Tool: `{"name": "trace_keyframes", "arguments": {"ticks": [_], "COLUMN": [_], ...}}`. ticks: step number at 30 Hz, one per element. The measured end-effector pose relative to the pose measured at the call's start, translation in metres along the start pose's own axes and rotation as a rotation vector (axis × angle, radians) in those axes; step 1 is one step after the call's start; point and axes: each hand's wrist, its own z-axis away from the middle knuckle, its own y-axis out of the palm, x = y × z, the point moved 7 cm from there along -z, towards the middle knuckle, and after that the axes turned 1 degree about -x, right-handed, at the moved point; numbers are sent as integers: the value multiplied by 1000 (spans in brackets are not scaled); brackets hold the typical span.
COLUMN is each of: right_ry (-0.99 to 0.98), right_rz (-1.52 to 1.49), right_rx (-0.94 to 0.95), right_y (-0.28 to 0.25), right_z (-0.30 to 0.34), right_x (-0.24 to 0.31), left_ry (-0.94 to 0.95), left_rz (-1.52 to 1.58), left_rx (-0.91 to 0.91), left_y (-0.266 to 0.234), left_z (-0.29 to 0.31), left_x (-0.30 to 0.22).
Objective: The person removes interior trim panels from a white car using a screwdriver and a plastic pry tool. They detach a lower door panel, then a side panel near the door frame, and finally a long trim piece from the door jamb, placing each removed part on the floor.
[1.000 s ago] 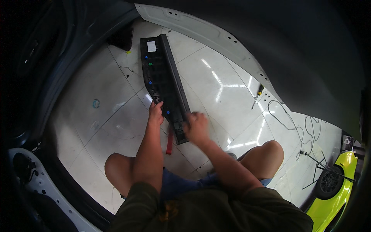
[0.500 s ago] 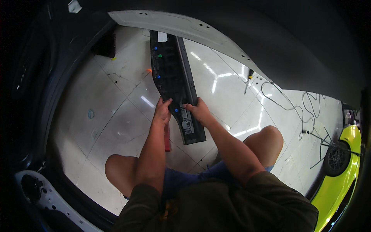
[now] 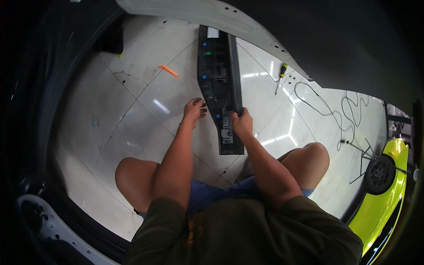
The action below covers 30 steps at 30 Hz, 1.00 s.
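A long black plastic trim panel (image 3: 217, 84) with small blue and green clips lies lengthwise over the white tiled floor. My right hand (image 3: 242, 123) grips the panel's right edge near its lower end. My left hand (image 3: 194, 111) hovers just left of the panel, fingers loosely spread and holding nothing. My bare knees and blue shorts show below the hands.
An orange pry tool (image 3: 168, 70) lies on the tiles at upper left. A yellow-handled screwdriver (image 3: 280, 76) and a coiled cable (image 3: 331, 104) lie to the right. A white car body panel (image 3: 229, 20) arcs across the top. A yellow-green car with a wheel (image 3: 380, 176) stands at the far right.
My left hand has come off the panel and now sits beside it. The red tool under my left hand is no longer visible. The view has shifted, showing more floor at the top.
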Motion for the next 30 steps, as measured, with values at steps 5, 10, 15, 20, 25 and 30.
{"name": "trace_keyframes", "arguments": {"ticks": [5, 10, 15, 20, 25, 30], "right_ry": [11, -8, -40, 17, 0, -111], "right_rz": [30, 26, 33, -4, 70, 370], "right_rx": [-14, -22, -35, -32, -125, -275], "right_y": [-5, 0, -1, -6, -37, -133], "right_z": [3, 0, -7, -23, -75, -159], "right_x": [-9, -12, -12, -12, 0, -16], "left_ry": [-79, 62, 65, 75, 52, -64], "left_rz": [-102, -340, -341, -321, -483, -764], "left_rx": [-107, -217, -206, -238, -429, -568], "left_y": [-10, -17, -14, -17, -44, -68], "left_z": [-15, -32, -25, -25, -7, 12], "left_x": [47, 76, 45, 42, 28, 13]}}
